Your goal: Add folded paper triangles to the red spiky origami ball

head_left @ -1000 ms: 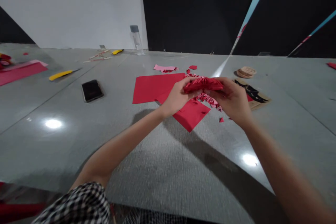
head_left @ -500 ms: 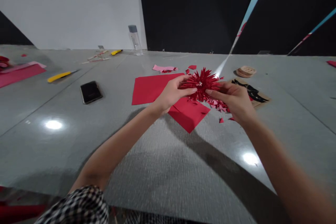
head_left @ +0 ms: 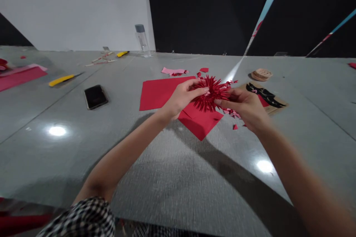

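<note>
A red spiky paper flower (head_left: 209,98) is held up over the table between both hands. My left hand (head_left: 183,97) grips its left side, the thumb lying across the front near the pale centre. On the right side my right hand (head_left: 246,105) pinches the flower, thumb in front and fingers behind, partly hidden. Beneath and behind the flower lie red paper sheets (head_left: 157,94), one with a corner (head_left: 201,127) pointing towards me. Small red and pink paper scraps (head_left: 232,113) are scattered under my right hand.
A black phone (head_left: 96,97) and a yellow cutter (head_left: 61,80) lie to the left; another yellow cutter (head_left: 121,54) lies farther back. A clear bottle (head_left: 142,40) stands by the wall. Round wooden pieces (head_left: 261,74) and a brown packet with black trim (head_left: 268,96) are at right.
The flower has tilted and shifted slightly down and left in my hands. My left thumb has moved up its front towards the centre. The things on the table stay put.
</note>
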`<state>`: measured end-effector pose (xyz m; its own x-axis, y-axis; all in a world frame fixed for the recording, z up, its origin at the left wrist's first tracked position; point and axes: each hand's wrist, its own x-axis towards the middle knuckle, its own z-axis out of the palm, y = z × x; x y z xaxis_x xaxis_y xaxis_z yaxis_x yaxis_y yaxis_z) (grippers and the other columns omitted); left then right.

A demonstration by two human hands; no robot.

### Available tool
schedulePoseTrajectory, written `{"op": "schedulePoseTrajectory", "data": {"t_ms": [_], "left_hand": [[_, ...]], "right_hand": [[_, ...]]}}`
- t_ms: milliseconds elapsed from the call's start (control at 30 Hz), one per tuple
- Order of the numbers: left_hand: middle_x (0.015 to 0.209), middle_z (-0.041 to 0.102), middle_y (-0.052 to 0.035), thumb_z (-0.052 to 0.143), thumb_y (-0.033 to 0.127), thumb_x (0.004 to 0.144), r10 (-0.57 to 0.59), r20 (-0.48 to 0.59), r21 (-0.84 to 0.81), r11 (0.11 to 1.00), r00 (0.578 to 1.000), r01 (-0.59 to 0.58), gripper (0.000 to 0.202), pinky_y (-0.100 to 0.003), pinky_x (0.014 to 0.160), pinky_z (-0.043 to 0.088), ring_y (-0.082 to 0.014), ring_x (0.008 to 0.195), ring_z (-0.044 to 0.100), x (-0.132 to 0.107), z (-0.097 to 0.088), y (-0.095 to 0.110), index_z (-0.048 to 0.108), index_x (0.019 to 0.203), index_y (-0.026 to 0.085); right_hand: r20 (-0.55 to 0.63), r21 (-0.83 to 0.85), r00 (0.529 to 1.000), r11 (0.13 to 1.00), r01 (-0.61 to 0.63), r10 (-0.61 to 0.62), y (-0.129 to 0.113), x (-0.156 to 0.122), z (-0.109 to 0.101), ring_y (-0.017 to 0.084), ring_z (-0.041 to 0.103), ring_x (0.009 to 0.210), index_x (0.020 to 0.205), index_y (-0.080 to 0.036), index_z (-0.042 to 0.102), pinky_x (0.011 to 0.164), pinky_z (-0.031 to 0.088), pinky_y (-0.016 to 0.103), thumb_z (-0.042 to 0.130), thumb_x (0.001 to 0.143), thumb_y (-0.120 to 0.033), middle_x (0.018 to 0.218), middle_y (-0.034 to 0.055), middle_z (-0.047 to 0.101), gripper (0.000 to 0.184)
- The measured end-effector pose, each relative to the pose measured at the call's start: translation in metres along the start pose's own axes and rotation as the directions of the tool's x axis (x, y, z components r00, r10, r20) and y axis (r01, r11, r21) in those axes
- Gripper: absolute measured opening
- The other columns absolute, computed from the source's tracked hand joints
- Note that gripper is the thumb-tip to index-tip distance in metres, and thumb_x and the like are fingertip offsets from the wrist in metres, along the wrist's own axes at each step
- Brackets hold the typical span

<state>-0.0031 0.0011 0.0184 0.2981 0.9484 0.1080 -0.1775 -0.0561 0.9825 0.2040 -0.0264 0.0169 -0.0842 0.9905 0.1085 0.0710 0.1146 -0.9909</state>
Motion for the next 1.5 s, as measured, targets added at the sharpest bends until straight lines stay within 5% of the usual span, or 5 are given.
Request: {"op": "schedulePoseTrajectory", "data": {"t_ms": [467,833,1100,1500], "left_hand": [[0.119,0.078,-0.0082,0.086,0.033,0.080,0.244,-0.033,0.151,0.960,0.969,-0.236,0.037,-0.039,0.107,0.055,-0.0218,0.117,0.072,0.000,-0.001,-0.001,0.074,0.111,0.018],[0.116,0.080,-0.0075,0.090,0.037,0.076,0.163,-0.018,0.108,0.981,0.986,-0.160,0.045,-0.042,0.108,0.055,-0.0236,0.113,0.073,-0.001,-0.003,-0.002,0.075,0.115,0.020],[0.119,0.078,-0.0049,0.072,0.049,0.093,0.020,-0.072,0.041,0.999,0.997,-0.017,0.028,-0.041,0.097,0.060,-0.0257,0.118,0.071,0.003,-0.006,0.001,0.075,0.104,0.024],[0.122,0.078,-0.0095,0.093,0.028,0.070,0.040,0.059,-0.022,0.999,0.997,-0.039,0.045,-0.041,0.102,0.058,-0.0227,0.109,0.073,-0.003,-0.002,0.005,0.077,0.111,0.017]], "right_hand": [[0.006,-0.028,1.000,0.999,-0.019,0.019,-0.005,-0.005,0.005,0.017,0.070,0.076,0.082,-0.021,0.077,0.075,0.060,0.035,0.100,0.057,-0.037,0.085,0.0029,0.077,0.038],[0.013,0.001,1.000,1.000,-0.021,0.021,0.003,-0.003,0.006,0.018,0.072,0.078,0.084,-0.023,0.079,0.075,0.062,0.035,0.100,0.057,-0.038,0.089,0.0034,0.080,0.037],[-0.092,0.087,0.996,0.996,0.023,-0.015,0.006,0.001,0.000,0.020,0.075,0.087,0.090,-0.025,0.080,0.092,0.063,0.041,0.099,0.060,-0.036,0.097,0.0040,0.081,0.037],[-0.117,0.030,0.981,0.987,0.157,-0.152,0.010,0.004,-0.006,0.025,0.077,0.098,0.096,-0.025,0.078,0.098,0.063,0.048,0.094,0.070,-0.044,0.103,0.0046,0.080,0.036]]}}
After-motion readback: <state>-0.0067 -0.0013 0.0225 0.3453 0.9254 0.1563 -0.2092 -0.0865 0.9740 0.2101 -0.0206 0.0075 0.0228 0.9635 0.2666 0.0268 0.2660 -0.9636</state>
